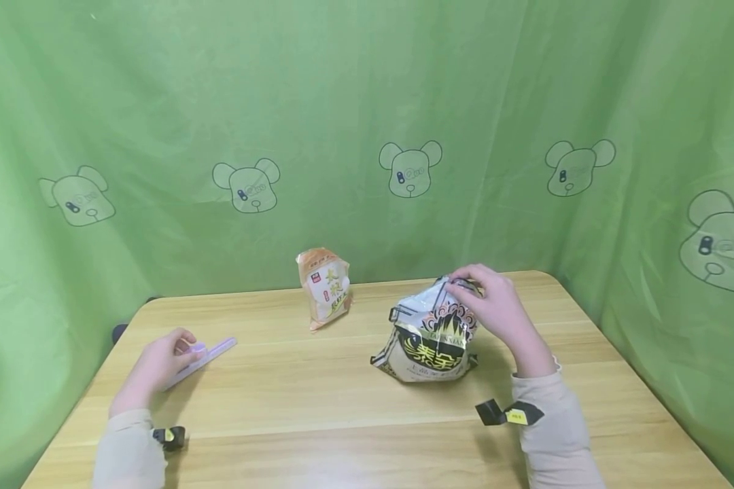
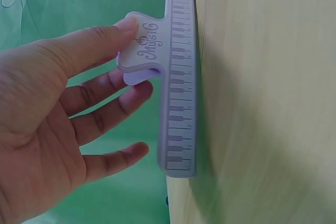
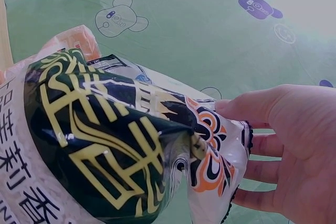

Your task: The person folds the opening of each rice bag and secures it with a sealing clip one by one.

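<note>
My left hand [image 1: 162, 361] pinches the handles of a long purple clip [image 2: 181, 93], printed with piano keys and the word Music. The clip is close to the tabletop at the left, with its long edge along the wood in the left wrist view. At the right, a printed bag of rice [image 1: 435, 339] stands on the table, its lower part bulging. My right hand [image 1: 495, 302] holds the bag's loose top between thumb and fingers. In the right wrist view the bag's top [image 3: 215, 150] is creased, and part of the fingers is hidden behind it.
A smaller orange-and-white package [image 1: 327, 288] stands near the back edge of the wooden table [image 1: 293, 401], between the hands. Green curtains [image 1: 342, 88] with bear-head prints hang behind and at both sides. Each wrist carries a small black device [image 1: 516, 413].
</note>
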A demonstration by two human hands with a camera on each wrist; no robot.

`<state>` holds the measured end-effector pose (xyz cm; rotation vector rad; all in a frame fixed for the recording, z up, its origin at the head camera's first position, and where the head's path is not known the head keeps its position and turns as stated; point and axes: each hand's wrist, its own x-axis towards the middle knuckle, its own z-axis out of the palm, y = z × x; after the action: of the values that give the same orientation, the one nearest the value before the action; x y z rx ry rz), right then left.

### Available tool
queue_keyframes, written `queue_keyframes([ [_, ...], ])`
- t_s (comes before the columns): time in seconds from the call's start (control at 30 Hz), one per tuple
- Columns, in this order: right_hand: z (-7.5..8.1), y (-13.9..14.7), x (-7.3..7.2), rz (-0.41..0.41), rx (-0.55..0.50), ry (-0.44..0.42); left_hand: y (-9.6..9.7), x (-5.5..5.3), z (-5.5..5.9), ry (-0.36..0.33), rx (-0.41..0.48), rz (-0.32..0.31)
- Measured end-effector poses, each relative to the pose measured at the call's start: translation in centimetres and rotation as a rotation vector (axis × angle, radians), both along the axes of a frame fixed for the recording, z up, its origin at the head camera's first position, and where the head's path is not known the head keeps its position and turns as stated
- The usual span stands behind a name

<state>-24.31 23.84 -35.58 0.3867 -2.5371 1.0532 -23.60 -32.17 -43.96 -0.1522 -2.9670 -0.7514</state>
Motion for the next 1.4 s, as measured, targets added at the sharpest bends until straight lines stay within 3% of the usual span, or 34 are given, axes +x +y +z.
queue_keyframes([
  [0.33, 0.1, 0.1, 0.0, 0.001, 0.002, 0.001, 0.7, 0.0, 0.7, 0.082, -0.016, -0.011],
  [1.13, 0.5, -0.2, 0.2, 0.001, 0.002, -0.011, 3.7, 0.5, 3.5, 0.217, -0.093, -0.023],
  [1.4, 0.4, -0.1, 0.2, 0.004, 0.0, -0.014, 5.2, 0.8, 4.4, 0.321, -0.093, -0.053],
])
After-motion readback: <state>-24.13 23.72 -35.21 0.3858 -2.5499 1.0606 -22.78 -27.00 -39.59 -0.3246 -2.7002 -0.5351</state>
